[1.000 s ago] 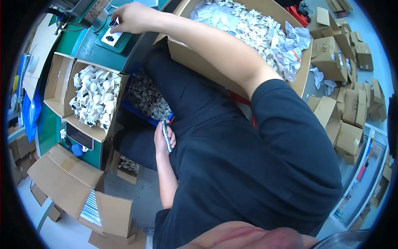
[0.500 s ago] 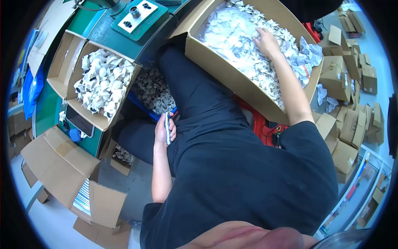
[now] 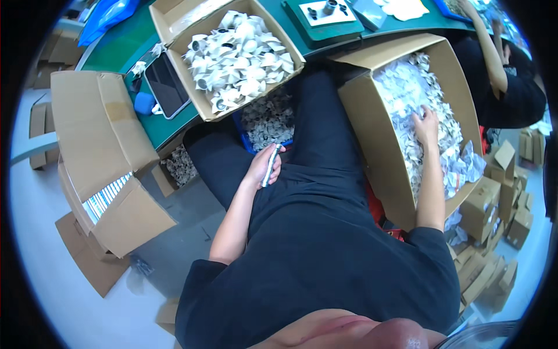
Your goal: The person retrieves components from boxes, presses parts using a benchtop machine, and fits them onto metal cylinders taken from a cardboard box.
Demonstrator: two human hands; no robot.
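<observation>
My left hand (image 3: pixel 261 170) rests by my lap, closed around a slim white strip with a dark lengthwise stripe (image 3: pixel 271 166). My right hand (image 3: pixel 427 125) reaches into a large cardboard box (image 3: pixel 381 157) on my right. Its thumb and forefinger are apart at the edge of a crumpled clear plastic sheet (image 3: pixel 401 93), above many small white curved parts (image 3: pixel 450 119). No held part shows in it, though some fingertips are hard to make out. In front of me, a smaller open carton (image 3: pixel 296 58) holds larger white cup-like parts with dark insides (image 3: pixel 241 61).
A blue bin (image 3: pixel 250 142) of small parts sits below the green table (image 3: pixel 125 52). On the table are a phone (image 3: pixel 165 87) and a green-based fixture (image 3: pixel 325 26). An open carton (image 3: pixel 87 116) with striped strips stands left; boxes (image 3: pixel 482 203) and a co-worker's arm (image 3: pixel 491 52) are right.
The view has swung left and turned, so the table and boxes appear shifted. My right hand remains in the large box, over the plastic and parts. My left hand keeps the strip.
</observation>
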